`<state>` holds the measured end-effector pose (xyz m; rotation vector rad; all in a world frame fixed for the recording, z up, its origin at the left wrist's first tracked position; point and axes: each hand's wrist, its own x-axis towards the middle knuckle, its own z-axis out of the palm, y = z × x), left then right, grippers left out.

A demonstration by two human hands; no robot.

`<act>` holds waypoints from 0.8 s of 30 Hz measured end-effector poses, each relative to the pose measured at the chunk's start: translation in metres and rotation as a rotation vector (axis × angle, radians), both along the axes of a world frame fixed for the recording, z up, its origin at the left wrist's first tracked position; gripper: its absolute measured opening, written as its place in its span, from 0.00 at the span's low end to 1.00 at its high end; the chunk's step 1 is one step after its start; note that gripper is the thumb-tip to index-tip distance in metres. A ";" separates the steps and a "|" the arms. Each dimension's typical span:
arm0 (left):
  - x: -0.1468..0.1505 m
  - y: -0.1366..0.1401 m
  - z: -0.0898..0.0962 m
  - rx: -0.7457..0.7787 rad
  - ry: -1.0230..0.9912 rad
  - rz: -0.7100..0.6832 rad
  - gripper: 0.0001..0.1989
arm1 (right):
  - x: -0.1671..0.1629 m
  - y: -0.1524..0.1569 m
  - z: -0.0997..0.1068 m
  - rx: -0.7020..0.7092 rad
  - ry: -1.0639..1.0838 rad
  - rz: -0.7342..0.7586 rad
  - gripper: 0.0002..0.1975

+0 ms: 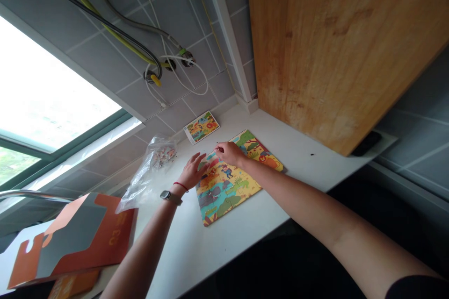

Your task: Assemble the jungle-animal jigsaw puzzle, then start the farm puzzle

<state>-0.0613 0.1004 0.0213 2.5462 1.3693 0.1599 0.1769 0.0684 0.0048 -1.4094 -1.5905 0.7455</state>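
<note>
On the tabletop at mid-frame, the puzzle was seemingly steadied by spread fingers of the left hand, those of the right hand were pinched, any held piece indiscernible, and the card was placed above, presumably for reference.

One left hand and one right hand can be counted, so two total, both at one puzzle between the front and back edges of the counter. Just one picture card is found by the back edge, plus one plastic bag further left. One big wooden board is seen toward the right end, one orange box off left. One watch, one red bracelet. The wall hoses are too tangled to be counted, tbh.
</note>
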 end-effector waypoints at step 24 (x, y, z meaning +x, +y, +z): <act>-0.020 -0.034 -0.059 0.265 -0.305 0.293 0.26 | 0.109 -0.197 -0.019 0.268 -0.529 -0.382 0.22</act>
